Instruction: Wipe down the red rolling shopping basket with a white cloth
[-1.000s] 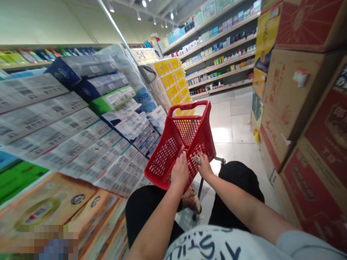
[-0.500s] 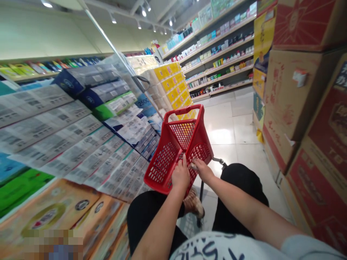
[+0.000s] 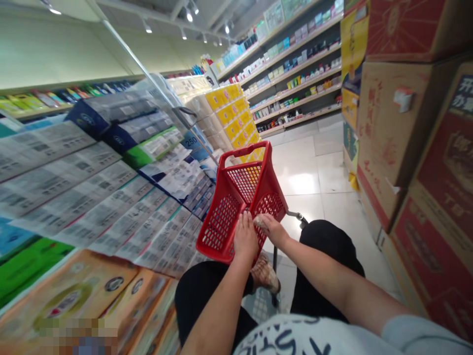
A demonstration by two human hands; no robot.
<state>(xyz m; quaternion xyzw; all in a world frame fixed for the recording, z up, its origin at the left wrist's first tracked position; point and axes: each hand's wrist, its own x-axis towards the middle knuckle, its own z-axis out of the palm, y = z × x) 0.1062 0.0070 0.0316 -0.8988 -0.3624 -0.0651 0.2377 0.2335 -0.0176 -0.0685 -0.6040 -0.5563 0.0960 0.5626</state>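
The near rim of the red shopping basket (image 3: 242, 197) is gripped by the left hand (image 3: 245, 238), while a small cloth (image 3: 259, 221) is pinched in the right hand (image 3: 272, 230), mid-wipe.

To my left, a blue pack (image 3: 192, 141) in the stack of wrapped paper goods showed the digits "250" in white, cut off at the edge. My shirt (image 3: 295, 340) carried large dark letters, upside down to me and too cropped to make out. The red cartons (image 3: 449, 162) on my right bore Chinese characters, too blurred to read.
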